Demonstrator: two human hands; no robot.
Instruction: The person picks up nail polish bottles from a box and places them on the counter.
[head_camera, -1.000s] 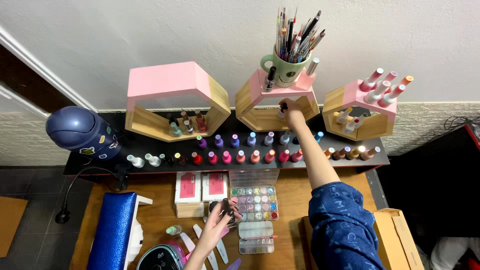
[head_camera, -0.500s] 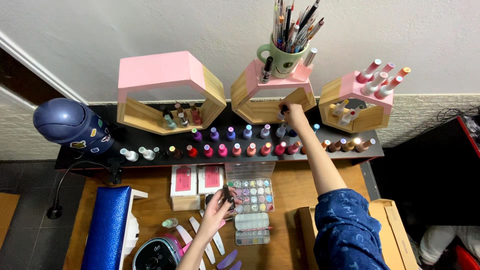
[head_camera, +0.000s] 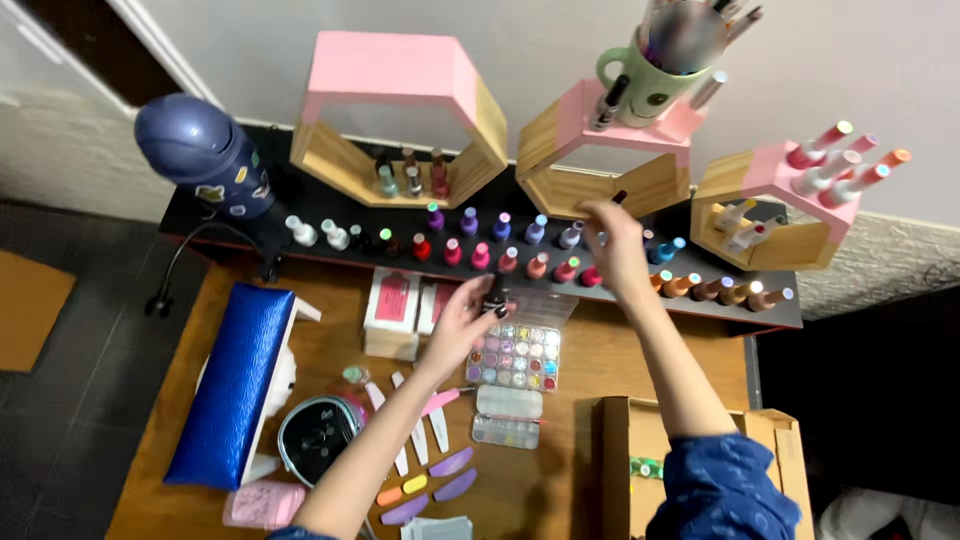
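My left hand (head_camera: 462, 318) hovers over the wooden desk (head_camera: 570, 440), fingers closed on a small dark polish bottle (head_camera: 495, 296) just above a clear glitter palette (head_camera: 513, 357). My right hand (head_camera: 612, 245), blurred, is stretched out in front of the middle hexagon shelf (head_camera: 585, 150), pinching a small dark bottle (head_camera: 619, 197) at its fingertips. Below both hands, rows of coloured nail polish bottles (head_camera: 480, 255) stand on a black stepped rack (head_camera: 770, 320).
A pink hexagon shelf (head_camera: 400, 110) holds three bottles; another (head_camera: 770, 210) at right carries several. A green mug (head_camera: 650, 80) tops the middle shelf. A blue arm rest (head_camera: 235, 380), nail lamp (head_camera: 320, 435), nail files (head_camera: 425, 445), and open cardboard box (head_camera: 615, 470) lie nearby.
The view has moved closer and lower. My right hand has drawn back from the middle hexagon shelf toward the bottle rows. My left hand has risen from the files toward the rack.
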